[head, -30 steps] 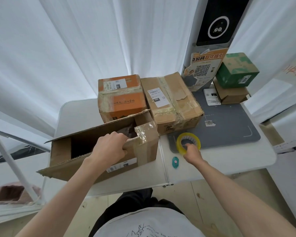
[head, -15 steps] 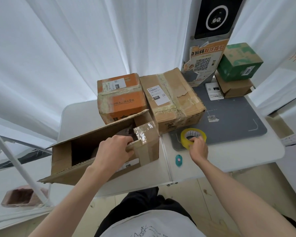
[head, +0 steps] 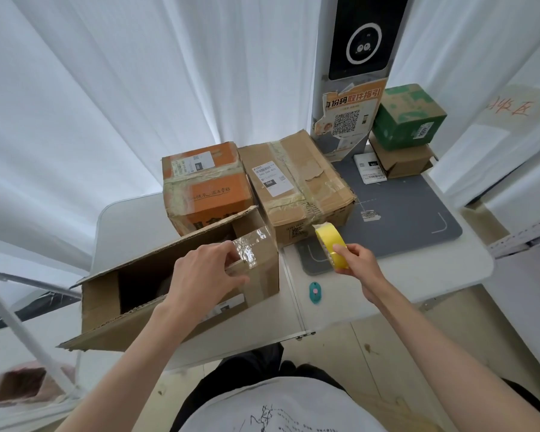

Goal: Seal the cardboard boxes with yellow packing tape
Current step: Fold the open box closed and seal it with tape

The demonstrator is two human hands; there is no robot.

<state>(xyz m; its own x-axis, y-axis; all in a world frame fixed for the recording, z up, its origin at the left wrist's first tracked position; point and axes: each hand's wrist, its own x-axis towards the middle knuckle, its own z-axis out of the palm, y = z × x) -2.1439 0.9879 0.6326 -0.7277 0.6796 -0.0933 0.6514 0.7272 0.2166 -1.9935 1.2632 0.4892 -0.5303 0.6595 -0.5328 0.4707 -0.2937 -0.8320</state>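
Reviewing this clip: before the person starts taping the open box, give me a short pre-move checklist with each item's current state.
1. Yellow roll of packing tape in hand: ok, the right hand pinches it, lifted off the table.
2. Open brown cardboard box steadied: ok, the left hand grips its end flap.
3. Flaps closed for sealing: not ok, the long flaps stand open and the inside shows.
4. Free tape end peeled: cannot tell.
5. Small teal cutter within reach: ok, it lies on the white folding table beside the box.
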